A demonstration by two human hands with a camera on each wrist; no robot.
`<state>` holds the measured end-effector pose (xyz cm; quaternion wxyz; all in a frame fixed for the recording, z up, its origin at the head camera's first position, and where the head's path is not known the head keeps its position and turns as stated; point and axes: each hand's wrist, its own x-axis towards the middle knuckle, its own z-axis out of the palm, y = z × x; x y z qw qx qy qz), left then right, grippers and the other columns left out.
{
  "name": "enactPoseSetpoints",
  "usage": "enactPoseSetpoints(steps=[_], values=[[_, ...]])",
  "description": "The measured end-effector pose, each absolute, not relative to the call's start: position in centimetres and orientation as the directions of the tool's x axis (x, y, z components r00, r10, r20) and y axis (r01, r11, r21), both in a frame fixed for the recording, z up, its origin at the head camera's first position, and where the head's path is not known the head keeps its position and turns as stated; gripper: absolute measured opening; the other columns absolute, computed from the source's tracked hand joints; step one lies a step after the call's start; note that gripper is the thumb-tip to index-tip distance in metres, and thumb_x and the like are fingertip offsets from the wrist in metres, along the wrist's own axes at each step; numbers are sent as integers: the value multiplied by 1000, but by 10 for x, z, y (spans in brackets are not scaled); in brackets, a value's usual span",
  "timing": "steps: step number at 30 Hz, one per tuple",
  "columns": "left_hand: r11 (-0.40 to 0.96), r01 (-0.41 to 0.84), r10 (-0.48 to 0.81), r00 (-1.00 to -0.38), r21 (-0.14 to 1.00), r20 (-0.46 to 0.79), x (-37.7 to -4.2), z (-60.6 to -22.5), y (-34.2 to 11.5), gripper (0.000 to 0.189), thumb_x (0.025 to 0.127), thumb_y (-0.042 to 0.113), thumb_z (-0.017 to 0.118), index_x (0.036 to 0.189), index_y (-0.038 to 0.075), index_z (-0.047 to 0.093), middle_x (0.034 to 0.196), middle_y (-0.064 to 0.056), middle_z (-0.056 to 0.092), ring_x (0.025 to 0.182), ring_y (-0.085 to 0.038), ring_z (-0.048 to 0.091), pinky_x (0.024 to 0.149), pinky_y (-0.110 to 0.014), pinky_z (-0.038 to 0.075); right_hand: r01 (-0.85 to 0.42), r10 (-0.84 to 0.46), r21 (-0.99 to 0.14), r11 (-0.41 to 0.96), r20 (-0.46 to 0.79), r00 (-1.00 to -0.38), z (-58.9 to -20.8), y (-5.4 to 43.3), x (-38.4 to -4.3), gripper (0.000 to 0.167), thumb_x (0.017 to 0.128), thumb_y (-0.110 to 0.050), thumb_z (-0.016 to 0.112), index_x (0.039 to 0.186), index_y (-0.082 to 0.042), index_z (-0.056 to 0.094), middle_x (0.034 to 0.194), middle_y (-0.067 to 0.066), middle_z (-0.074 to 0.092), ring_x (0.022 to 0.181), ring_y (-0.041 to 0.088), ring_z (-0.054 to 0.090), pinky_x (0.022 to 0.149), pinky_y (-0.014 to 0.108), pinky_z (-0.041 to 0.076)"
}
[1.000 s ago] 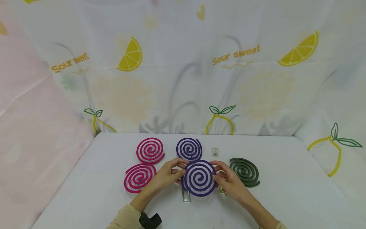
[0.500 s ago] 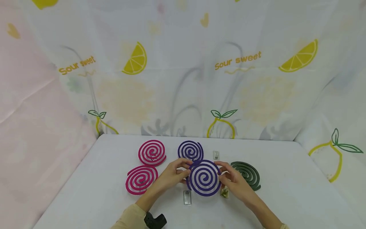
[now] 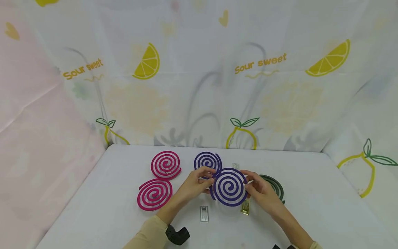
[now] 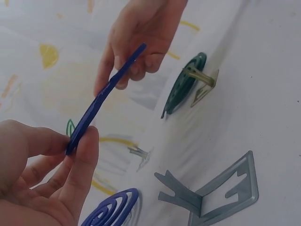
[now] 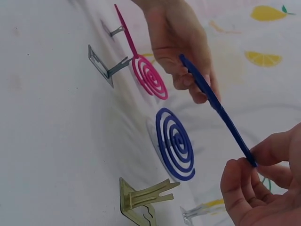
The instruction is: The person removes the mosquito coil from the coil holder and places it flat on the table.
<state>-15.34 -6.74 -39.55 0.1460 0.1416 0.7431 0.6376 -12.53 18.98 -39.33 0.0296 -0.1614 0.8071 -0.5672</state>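
A purple mosquito coil [image 3: 230, 187] is raised above the table, its flat face towards the head camera. My left hand [image 3: 199, 183] pinches its left edge between thumb and fingers, as the left wrist view also shows on the coil's rim [image 4: 99, 99]. On the opposite edge my right hand [image 3: 262, 193] pinches it the same way. Below the coil lie a silver metal coil stand [image 3: 204, 220] and a gold one [image 3: 245, 208], each with a forked tongue bent up. Behind the held coil sits another purple coil [image 3: 207, 163], partly covered by my left fingers.
Two pink coils [image 3: 166, 164] stand to the left, one behind the other. A dark green coil [image 4: 186, 84] rests on a gold stand at the right, partly hidden by my right hand in the head view. One small silver stand [image 3: 236, 166] lies farther back.
Both hands have carried the purple coil a little to the right and up, still gripping its edges. The gold stand shows more now, while the green coil is more covered.
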Motion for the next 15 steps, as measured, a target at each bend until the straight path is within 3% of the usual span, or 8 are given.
enactPoseSetpoints(steps=[9, 15], values=[[118, 35, 383, -924, 992, -13, -158, -393, -55, 29, 93, 7, 57, 122, 6, 57, 112, -17, 59, 87, -15, 66, 69, -33, 59, -251, -252, -916, 312, 175, -952, -393, 200, -129, 38, 95, -11, 54, 133, -5, 48, 106, 14, 52, 79, 5, 58, 67, 27, 56], [105, 30, 381, -924, 994, -12, -163, -387, -46, 31, 93, 8, 57, 124, 6, 56, 111, -16, 58, 84, -14, 66, 69, -32, 59, -241, -233, -919, 311, 172, -957, -391, 207, -135, 40, 96, -14, 53, 134, -4, 47, 105, 6, 52, 81, 3, 59, 68, 24, 55]])
